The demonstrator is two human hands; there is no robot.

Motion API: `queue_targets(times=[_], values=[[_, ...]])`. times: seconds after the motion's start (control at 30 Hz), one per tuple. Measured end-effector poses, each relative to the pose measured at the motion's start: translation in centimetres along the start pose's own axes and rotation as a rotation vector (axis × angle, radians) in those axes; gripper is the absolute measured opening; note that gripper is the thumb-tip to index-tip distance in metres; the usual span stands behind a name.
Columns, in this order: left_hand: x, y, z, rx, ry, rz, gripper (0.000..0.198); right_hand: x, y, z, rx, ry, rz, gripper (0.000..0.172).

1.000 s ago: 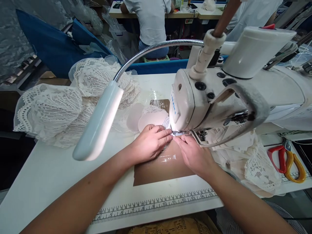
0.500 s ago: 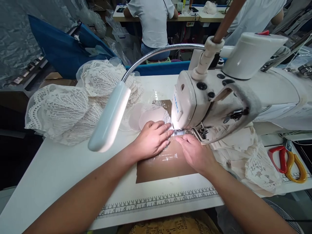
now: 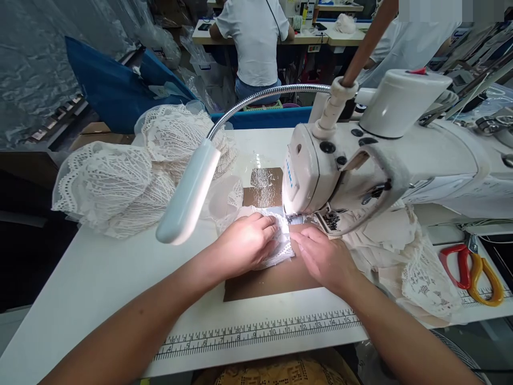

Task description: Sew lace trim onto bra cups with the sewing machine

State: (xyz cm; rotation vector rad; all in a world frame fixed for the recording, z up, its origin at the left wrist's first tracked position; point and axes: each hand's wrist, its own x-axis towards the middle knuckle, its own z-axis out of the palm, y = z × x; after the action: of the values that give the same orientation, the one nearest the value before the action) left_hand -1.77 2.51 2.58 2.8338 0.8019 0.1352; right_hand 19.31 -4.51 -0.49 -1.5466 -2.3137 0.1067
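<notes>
My left hand [image 3: 244, 246] lies on a small white lace piece [image 3: 280, 247], fingers curled over it, pressing it to the brown plate [image 3: 276, 280] in front of the sewing machine [image 3: 360, 166]. My right hand [image 3: 323, 256] rests just right of it, fingertips pinching the lace edge below the machine's needle area [image 3: 294, 218]. The lace's far edge sits under the presser foot.
A heap of white lace [image 3: 128, 176] lies at the left of the table. A gooseneck lamp [image 3: 188, 192] hangs over my left forearm. More lace and cream fabric [image 3: 417, 262] piles at the right. Red and yellow scissors [image 3: 473, 270] lie far right. A ruler strip [image 3: 256, 334] runs along the front edge. People sit behind.
The lace piece has been drawn toward me from behind the needle and now lies under my left hand. Both hands have shifted slightly nearer to me.
</notes>
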Motion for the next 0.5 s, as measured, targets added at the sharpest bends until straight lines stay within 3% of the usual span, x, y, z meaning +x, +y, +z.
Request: queue_targets(times=[0.13, 0.5], values=[[0.6, 0.0, 0.9, -0.001, 0.053, 0.055, 0.033, -0.1, -0.1, -0.1, 0.026, -0.043, 0.002, 0.035], [0.7, 0.9, 1.7, 0.091, 0.058, 0.027, 0.038, -0.5, 0.0, 0.0, 0.026, -0.003, -0.154, 0.028]])
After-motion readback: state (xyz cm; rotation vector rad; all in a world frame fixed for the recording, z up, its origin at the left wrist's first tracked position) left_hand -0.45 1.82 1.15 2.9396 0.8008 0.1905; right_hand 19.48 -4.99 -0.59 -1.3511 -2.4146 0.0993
